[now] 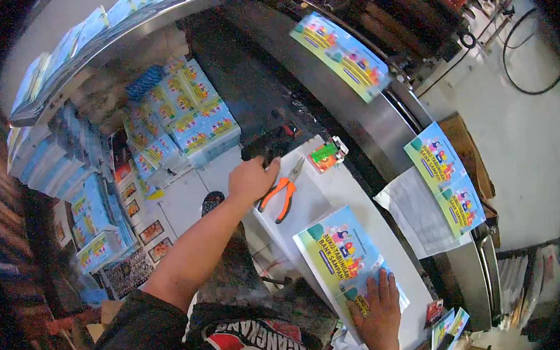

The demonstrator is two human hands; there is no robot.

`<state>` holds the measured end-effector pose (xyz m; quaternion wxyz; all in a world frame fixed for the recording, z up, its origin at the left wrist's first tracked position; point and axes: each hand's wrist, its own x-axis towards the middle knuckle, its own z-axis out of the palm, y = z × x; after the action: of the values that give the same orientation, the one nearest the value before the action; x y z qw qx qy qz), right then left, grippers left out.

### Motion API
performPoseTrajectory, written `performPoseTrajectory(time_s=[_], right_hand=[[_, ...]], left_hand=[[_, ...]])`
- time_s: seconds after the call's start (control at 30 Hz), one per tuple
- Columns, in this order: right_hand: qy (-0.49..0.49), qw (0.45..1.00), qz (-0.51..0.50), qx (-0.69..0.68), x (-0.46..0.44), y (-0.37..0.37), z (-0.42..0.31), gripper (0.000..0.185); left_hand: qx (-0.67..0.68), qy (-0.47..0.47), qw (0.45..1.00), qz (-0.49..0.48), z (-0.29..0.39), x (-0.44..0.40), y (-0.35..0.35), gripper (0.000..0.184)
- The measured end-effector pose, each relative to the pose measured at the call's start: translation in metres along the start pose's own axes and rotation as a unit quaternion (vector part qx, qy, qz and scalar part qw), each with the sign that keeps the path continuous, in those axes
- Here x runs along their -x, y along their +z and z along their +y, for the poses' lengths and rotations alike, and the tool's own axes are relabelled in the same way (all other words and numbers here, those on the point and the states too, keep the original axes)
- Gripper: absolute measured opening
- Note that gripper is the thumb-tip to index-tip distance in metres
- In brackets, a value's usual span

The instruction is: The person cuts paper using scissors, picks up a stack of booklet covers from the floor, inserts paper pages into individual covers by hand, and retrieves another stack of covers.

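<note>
- In the head view, we see a stack of printed covers (327,239) reading "BUKU TABUNGAN BANK SAMPAH" lying on the white table (317,193), at an angle.
- Our right hand (381,309) rests palm down on the near end of that stack, its fingers laid out flat over the print.
- Our left hand (252,180) reaches over the table's far left corner, fingers bent toward a black object (266,145); it is too dark there to tell whether they pinch it or merely touch it.
- Just beside our left hand lie orange-handled pliers (288,202), their nose pointing away from us.
- Beyond the pliers sits a small green-and-orange packet (324,157), near the table's far end.
- To the left, we have blocks of stacked booklets (200,122) with the same colourful print, and a blue bundle (146,82) just beside them.
- Across the table runs a curved metal machine edge (395,127), with one printed sheet (342,57) on its upper part and another printed sheet (445,179) lower down, next to crumpled white paper (419,212).
</note>
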<state>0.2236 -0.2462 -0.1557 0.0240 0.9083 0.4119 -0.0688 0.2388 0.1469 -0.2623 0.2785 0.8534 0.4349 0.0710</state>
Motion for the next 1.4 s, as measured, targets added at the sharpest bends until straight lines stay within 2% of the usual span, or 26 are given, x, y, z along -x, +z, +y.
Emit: performPoseTrajectory(time_s=[0.07,0.4,0.5,0.57,0.6,0.63,0.67,0.73,0.77,0.83,0.87,0.97,1.03,1.07,1.1,1.13,1.17,1.23,1.27,1.33,1.37,1.4], right_hand=[[0.029,1.0,-0.01,-0.006,0.001,0.001,-0.009,0.097],[0.109,0.992,-0.042,-0.049,-0.008,0.01,-0.045,0.1],[0.091,0.993,-0.014,-0.074,-0.004,0.016,-0.039,0.094],[-0.036,0.998,-0.06,-0.005,0.0,0.003,-0.022,0.078],[-0.035,0.997,-0.061,-0.006,0.0,-0.012,-0.016,0.078],[0.044,0.985,-0.09,-0.14,-0.003,-0.032,-0.009,0.064],[0.122,0.948,-0.115,-0.27,-0.006,-0.05,0.0,0.05],[0.147,0.981,-0.069,-0.109,-0.012,-0.085,0.024,0.015],[0.096,0.992,-0.011,-0.078,-0.014,-0.091,0.055,0.023],[0.226,0.956,0.183,0.028,-0.034,-0.107,0.1,0.039],[0.155,0.955,0.252,-0.006,-0.057,-0.13,0.125,0.035],[0.135,0.877,0.441,0.134,-0.124,-0.155,0.155,0.048],[0.052,0.884,0.447,0.123,-0.156,-0.136,0.185,0.053],[0.126,0.921,0.358,0.084,-0.165,-0.122,0.184,0.056],[0.099,0.936,0.337,-0.005,-0.173,-0.101,0.189,0.056],[0.079,0.953,0.226,0.187,-0.178,-0.066,0.179,0.05],[0.059,0.956,0.249,0.141,-0.175,-0.043,0.181,0.045],[0.11,0.981,0.148,0.054,-0.154,-0.036,0.145,0.04],[0.078,0.982,0.169,0.033,-0.137,-0.037,0.119,0.043],[0.07,0.989,0.124,-0.039,-0.093,-0.03,0.071,0.056],[0.085,0.994,0.047,-0.047,-0.072,-0.037,0.037,0.066],[0.059,0.998,0.006,-0.01,-0.051,-0.034,0.012,0.079]], left_hand=[[-0.001,0.004,1.0,-0.009,0.0,0.0,-0.001,0.06],[-0.009,0.003,1.0,-0.021,0.002,-0.002,-0.004,0.062],[-0.017,0.002,0.998,-0.062,0.002,-0.004,-0.008,0.07],[-0.008,-0.001,0.999,-0.046,0.002,-0.002,-0.006,0.065],[0.0,-0.004,0.999,-0.032,0.002,-0.002,-0.004,0.061],[0.0,-0.004,0.999,-0.034,0.001,-0.002,-0.001,0.061],[-0.003,-0.001,1.0,-0.025,0.0,-0.003,0.0,0.06],[-0.005,0.004,1.0,-0.017,-0.001,-0.003,0.0,0.06],[0.003,0.003,1.0,-0.018,-0.001,-0.003,0.0,0.06],[0.014,0.004,1.0,-0.017,0.0,-0.005,0.001,0.06],[0.0,-0.001,1.0,-0.023,-0.001,-0.007,0.001,0.06],[-0.006,-0.004,1.0,-0.017,-0.002,-0.006,0.002,0.061],[0.003,-0.002,1.0,-0.003,-0.001,-0.003,-0.002,0.061],[0.01,-0.011,1.0,-0.022,0.003,0.0,-0.008,0.061],[0.017,-0.019,0.999,-0.041,0.005,0.0,-0.012,0.061],[0.018,-0.019,0.999,-0.038,0.003,-0.002,-0.01,0.061],[0.011,-0.011,1.0,-0.026,0.0,-0.003,-0.004,0.06],[0.003,-0.002,1.0,-0.017,-0.002,-0.002,-0.001,0.06],[0.015,-0.002,0.999,-0.028,0.001,-0.001,-0.003,0.059],[0.03,-0.005,0.999,-0.036,0.003,0.0,-0.007,0.059],[0.019,0.005,0.999,-0.029,0.003,0.0,-0.008,0.058],[0.006,0.014,1.0,-0.021,0.002,0.001,-0.008,0.058]])
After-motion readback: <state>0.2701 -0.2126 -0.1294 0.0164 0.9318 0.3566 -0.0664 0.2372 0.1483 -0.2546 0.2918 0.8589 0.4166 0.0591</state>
